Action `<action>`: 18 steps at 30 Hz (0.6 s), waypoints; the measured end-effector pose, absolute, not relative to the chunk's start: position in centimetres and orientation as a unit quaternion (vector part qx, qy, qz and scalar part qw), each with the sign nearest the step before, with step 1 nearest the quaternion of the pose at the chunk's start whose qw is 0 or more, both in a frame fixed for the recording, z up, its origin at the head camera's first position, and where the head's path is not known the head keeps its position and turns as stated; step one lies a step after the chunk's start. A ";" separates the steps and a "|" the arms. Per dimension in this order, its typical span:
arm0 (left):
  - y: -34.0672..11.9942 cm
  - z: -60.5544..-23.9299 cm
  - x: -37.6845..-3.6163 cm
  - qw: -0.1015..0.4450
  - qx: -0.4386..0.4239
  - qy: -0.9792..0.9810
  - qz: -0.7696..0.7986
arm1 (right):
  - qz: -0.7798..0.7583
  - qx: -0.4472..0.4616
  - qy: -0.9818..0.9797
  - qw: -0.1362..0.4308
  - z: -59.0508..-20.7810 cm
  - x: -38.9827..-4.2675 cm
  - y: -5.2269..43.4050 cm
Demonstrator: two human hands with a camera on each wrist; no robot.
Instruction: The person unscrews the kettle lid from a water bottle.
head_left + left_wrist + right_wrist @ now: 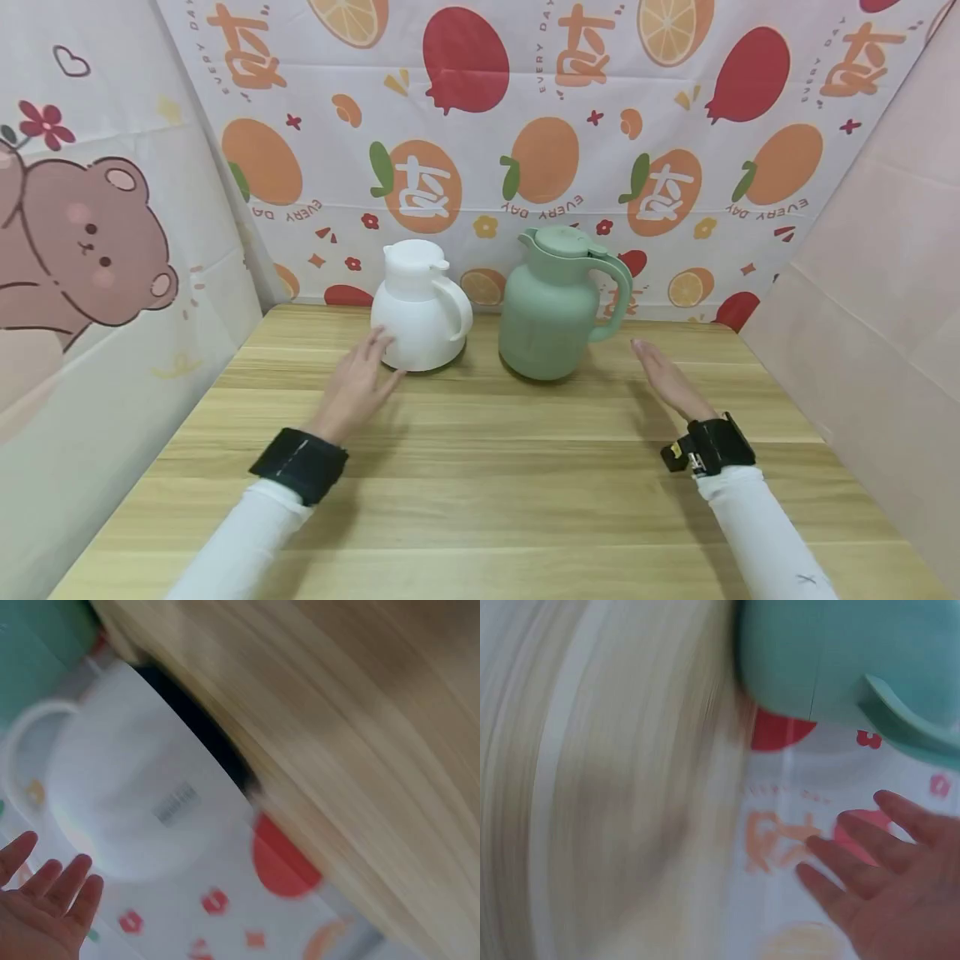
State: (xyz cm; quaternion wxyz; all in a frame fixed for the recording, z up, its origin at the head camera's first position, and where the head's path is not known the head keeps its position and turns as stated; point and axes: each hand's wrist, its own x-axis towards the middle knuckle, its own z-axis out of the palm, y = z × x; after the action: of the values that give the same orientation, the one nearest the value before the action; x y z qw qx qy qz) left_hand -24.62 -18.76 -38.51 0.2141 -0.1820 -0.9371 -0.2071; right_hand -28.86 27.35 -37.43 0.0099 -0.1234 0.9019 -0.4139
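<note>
Two jugs stand at the back of a wooden table (480, 483). A white jug (420, 307) with lid and handle is on the left, a larger green jug (558, 304) on the right. My left hand (358, 385) stretches out with straight fingers, its tips just at the white jug's lower left side; whether they touch is unclear. In the left wrist view the white jug (127, 802) is blurred beside the left hand (45, 911). My right hand (667, 379) is flat and open, to the right of the green jug and apart from it. The green jug (840, 660) fills the right wrist view above the right hand (885, 885).
A fruit-print cloth (525, 125) hangs behind the table, a bear-print cloth (90, 250) on the left and a plain pink panel (885, 275) on the right. Both wrists wear black bands over white sleeves.
</note>
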 end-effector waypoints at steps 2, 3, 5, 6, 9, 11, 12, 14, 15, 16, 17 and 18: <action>-16.7 -38.5 -24.8 0.239 -0.207 -0.915 -0.251 | -0.518 -0.101 0.849 0.012 -37.6 -29.7 27.3; -15.5 -38.5 -24.9 0.248 -0.221 -0.904 -0.270 | -0.563 -0.095 0.821 0.006 -37.8 -30.3 27.2; -13.3 -38.0 -25.1 0.247 -0.245 -0.888 -0.300 | -0.633 -0.091 0.769 -0.021 -37.9 -31.3 26.5; -12.2 -37.8 -25.2 0.241 -0.256 -0.884 -0.309 | -0.654 -0.090 0.750 -0.036 -37.9 -31.7 26.0; -8.7 -36.6 -25.8 0.222 -0.281 -0.874 -0.328 | -0.676 -0.103 0.724 -0.087 -38.1 -32.6 24.6; -6.5 -35.7 -26.4 0.208 -0.297 -0.865 -0.347 | -0.687 -0.120 0.708 -0.109 -39.3 -34.0 24.2; -5.3 -35.3 -26.7 0.203 -0.303 -0.859 -0.358 | -0.687 -0.124 0.706 -0.120 -39.3 -34.1 23.8; -2.9 -34.3 -27.4 0.186 -0.308 -0.849 -0.387 | -0.687 -0.120 0.704 -0.134 -39.4 -34.2 23.2; -1.7 -33.9 -27.8 0.173 -0.307 -0.846 -0.400 | -0.691 -0.115 0.700 -0.138 -39.5 -34.2 22.9; -0.4 -33.5 -28.1 0.157 -0.306 -0.841 -0.418 | -0.693 -0.107 0.699 -0.140 -39.5 -34.2 22.6; 0.7 -33.2 -28.4 0.141 -0.302 -0.837 -0.434 | -0.694 -0.099 0.699 -0.141 -39.5 -34.1 22.4; 1.8 -32.9 -28.7 0.128 -0.295 -0.835 -0.447 | -0.684 -0.079 0.710 -0.148 -38.4 -32.8 21.7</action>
State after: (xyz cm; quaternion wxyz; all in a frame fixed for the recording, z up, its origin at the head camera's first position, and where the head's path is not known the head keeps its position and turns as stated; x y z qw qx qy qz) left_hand -28.68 1.81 -32.90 0.1279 -0.2948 -0.8350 -0.4466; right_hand -32.81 21.66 -38.35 -0.1483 -0.0788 0.7101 -0.6838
